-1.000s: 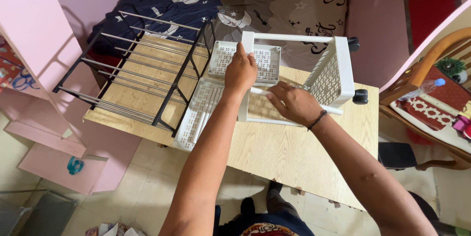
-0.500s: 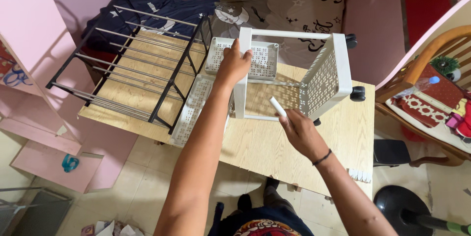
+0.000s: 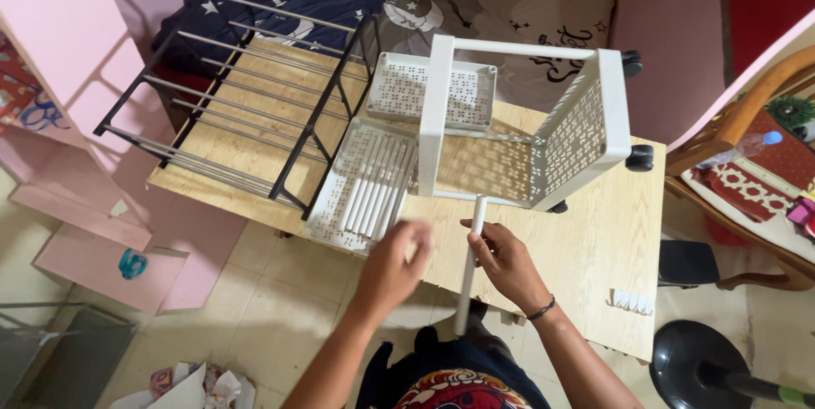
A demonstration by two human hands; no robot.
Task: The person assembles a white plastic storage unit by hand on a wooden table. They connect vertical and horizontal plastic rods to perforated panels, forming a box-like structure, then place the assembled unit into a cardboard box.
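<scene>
Gripping a white tube in my right hand, I am wrapping my fingers round its middle while it is standing nearly upright over the near edge of the table; its lower end is dropping out of sight behind my body. My left hand is blurring just beside it, fingers loosely curled, and I cannot tell whether it is touching the tube or holding anything. Sitting on its side further back, the white cart is showing a perforated plastic panel with a small cut-out pattern, square posts and black castors at its right end. More white tubes are lying in a perforated tray left of the cart, and a second tray is leaning behind the post, partly hidden. A black rack with thin metal rods is resting on the table's left half, over pale wood-grain board. Small white clips are lying near the table's right corner, too small to make out. Bedding in dark blue and grey with moons and stars is running along the top, cut off by the frame.
</scene>
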